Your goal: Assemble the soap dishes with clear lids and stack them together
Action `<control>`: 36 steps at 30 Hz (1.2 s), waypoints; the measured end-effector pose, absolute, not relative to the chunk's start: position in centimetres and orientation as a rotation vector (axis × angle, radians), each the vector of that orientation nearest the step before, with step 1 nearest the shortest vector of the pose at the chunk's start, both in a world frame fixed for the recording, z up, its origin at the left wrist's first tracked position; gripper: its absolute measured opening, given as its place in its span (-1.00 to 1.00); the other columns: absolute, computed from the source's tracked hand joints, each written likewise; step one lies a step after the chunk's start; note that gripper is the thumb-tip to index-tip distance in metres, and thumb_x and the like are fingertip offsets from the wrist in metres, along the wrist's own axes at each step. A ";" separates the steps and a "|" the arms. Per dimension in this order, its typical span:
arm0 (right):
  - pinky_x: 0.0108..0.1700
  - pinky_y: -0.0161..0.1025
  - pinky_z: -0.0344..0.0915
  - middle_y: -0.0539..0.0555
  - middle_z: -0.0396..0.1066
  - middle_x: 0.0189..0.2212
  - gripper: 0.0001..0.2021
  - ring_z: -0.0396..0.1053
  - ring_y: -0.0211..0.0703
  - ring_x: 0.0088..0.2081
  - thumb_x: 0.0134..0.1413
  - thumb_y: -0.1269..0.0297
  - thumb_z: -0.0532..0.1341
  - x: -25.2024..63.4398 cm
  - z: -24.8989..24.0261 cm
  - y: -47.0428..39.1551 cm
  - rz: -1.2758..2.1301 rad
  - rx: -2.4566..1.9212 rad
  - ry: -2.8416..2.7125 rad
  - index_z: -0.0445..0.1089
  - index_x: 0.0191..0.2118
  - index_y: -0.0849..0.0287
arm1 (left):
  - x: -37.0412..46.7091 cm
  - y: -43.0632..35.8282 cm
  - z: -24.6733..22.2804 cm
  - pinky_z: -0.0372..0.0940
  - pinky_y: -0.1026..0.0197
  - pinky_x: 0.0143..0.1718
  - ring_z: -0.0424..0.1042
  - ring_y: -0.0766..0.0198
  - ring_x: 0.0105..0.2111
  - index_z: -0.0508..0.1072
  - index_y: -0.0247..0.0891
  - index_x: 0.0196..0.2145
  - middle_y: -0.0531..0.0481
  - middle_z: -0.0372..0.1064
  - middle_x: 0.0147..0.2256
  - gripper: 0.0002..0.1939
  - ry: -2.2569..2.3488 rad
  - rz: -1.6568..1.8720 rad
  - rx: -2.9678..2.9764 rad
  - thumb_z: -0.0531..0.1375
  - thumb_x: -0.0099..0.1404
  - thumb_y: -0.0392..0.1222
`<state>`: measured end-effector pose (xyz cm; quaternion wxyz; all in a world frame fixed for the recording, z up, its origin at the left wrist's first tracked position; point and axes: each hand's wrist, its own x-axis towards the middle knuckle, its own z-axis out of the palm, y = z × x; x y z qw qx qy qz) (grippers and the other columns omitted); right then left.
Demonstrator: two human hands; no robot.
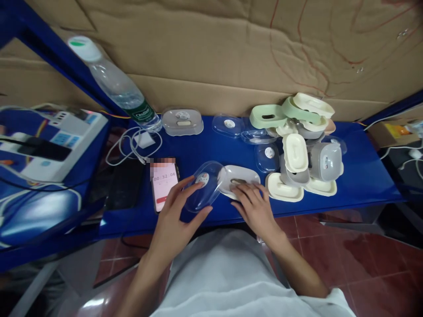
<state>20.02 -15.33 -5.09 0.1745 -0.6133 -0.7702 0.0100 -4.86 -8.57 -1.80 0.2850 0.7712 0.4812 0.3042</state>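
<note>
The left hand [175, 222] pinches the clear lid [209, 190]; the right hand [257, 207] touches the grey tray [246, 174], grip unclear, near the surface [201, 152]'s front edge. Likely step: lid positioning, requiring rim alignment.

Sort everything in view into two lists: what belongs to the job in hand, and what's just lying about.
Likely part of the job:
- clear lid, in the left hand
- gray tray, under the right hand
- loose clear lids
- piled cream, green and gray pieces
- lidded gray box

Likely just lying about:
- water bottle
- phone
- white adapter
- power strip
</note>
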 end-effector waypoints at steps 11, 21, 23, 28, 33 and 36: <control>0.41 0.07 0.18 0.10 0.56 0.17 -0.52 0.39 -0.05 0.28 0.40 0.56 0.11 20.7 -6.1 -13.8 0.077 -1.419 -2.286 0.40 0.31 0.09 | -3.0 -8.7 -1.5 0.34 -0.17 0.34 0.34 -0.05 0.34 0.39 0.05 0.27 -0.06 0.26 0.35 -0.54 1.222 0.739 2.188 0.30 0.46 -0.03; 0.52 0.23 0.07 0.14 0.52 0.22 -0.53 0.29 -0.01 0.38 0.38 0.58 0.09 21.6 -6.5 -13.1 0.184 -1.284 -2.334 0.41 0.29 0.16 | -1.6 -8.2 -1.2 0.28 -0.23 0.38 0.24 -0.09 0.41 0.36 0.04 0.31 -0.11 0.23 0.37 -0.51 1.258 0.708 2.230 0.28 0.48 -0.06; 0.50 0.23 0.12 0.12 0.53 0.19 -0.52 0.31 -0.02 0.37 0.37 0.58 0.08 22.2 -6.6 -13.9 0.221 -1.253 -2.244 0.41 0.28 0.12 | -1.3 -8.0 -1.6 0.25 -0.26 0.39 0.20 -0.10 0.43 0.34 0.03 0.32 -0.13 0.21 0.38 -0.51 1.232 0.691 2.242 0.26 0.50 -0.06; 0.34 0.20 0.37 0.17 0.49 0.22 -0.51 0.37 0.04 0.34 0.41 0.51 0.08 24.0 -6.5 -15.3 0.283 -1.414 -1.899 0.33 0.33 -0.01 | -0.4 -6.7 -3.0 0.22 -0.27 0.41 0.18 -0.09 0.44 0.36 -0.06 0.31 -0.18 0.21 0.38 -0.53 1.191 0.702 2.280 0.25 0.49 -0.11; 0.46 0.27 0.21 0.29 -0.10 0.56 -0.31 -0.07 0.19 0.56 0.47 0.29 0.16 23.7 -6.4 -14.2 0.326 -1.546 -2.027 -0.09 0.57 0.02 | -0.3 -5.9 -3.7 0.02 -0.33 0.49 0.06 -0.06 0.50 0.40 -0.12 0.26 -0.18 0.21 0.39 -0.57 0.963 0.583 2.376 0.22 0.47 -0.24; 0.47 0.19 0.21 0.27 -0.06 0.55 -0.29 -0.04 0.14 0.55 0.47 0.32 0.17 23.3 -6.7 -13.5 0.333 -1.475 -2.111 -0.12 0.58 -0.04 | -0.7 -5.9 -3.5 -0.01 -0.36 0.49 0.02 -0.10 0.52 0.42 -0.11 0.25 -0.19 0.06 0.48 -0.55 0.986 0.527 2.366 0.23 0.44 -0.25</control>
